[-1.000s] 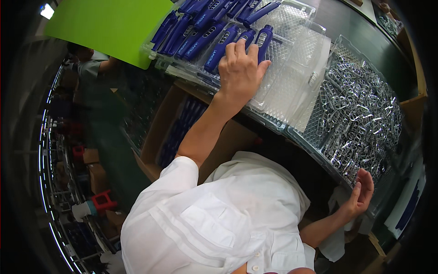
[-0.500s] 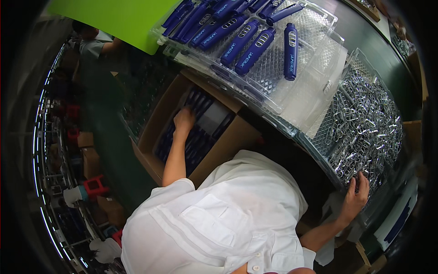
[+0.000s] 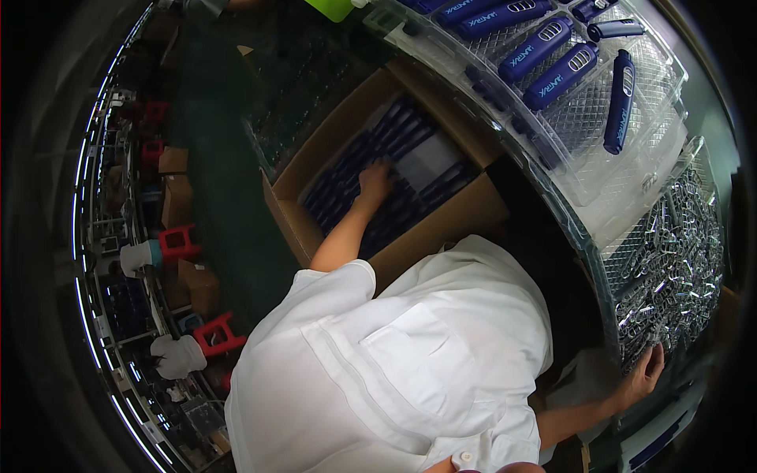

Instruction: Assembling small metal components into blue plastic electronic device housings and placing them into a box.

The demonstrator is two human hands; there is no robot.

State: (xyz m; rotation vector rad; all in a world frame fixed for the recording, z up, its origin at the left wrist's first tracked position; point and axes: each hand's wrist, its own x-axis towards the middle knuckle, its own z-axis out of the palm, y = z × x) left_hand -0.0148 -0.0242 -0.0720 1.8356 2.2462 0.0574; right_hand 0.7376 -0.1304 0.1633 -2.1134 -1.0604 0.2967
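My left hand (image 3: 376, 181) reaches down into an open cardboard box (image 3: 490, 209) and is over rows of dark blue handles (image 3: 402, 130). Its fingertips are too dark and blurred to show whether one is gripped. At the right, my right hand (image 3: 643, 378) rests by the near edge of a clear bin heaped with small shiny metal clips (image 3: 670, 276). A gap shows between its thumb and fingers, with nothing visible in them. Several blue handles with metal inserts (image 3: 561, 75) lie on a clear textured plastic tray (image 3: 587, 126) on the bench.
A whitish plastic sheet (image 3: 631, 189) lies between the tray and the clip bin. Past the box is a dark green floor (image 3: 221, 197). Red stools (image 3: 180, 243) and brown cartons (image 3: 177, 201) stand along a workbench at the left. Part of another person (image 3: 209, 6) shows at the top left.
The view has swung, so the box, tray and bin sit further right. My left hand stays inside the box; my right hand is still at the clips, slightly nearer the bin's edge.
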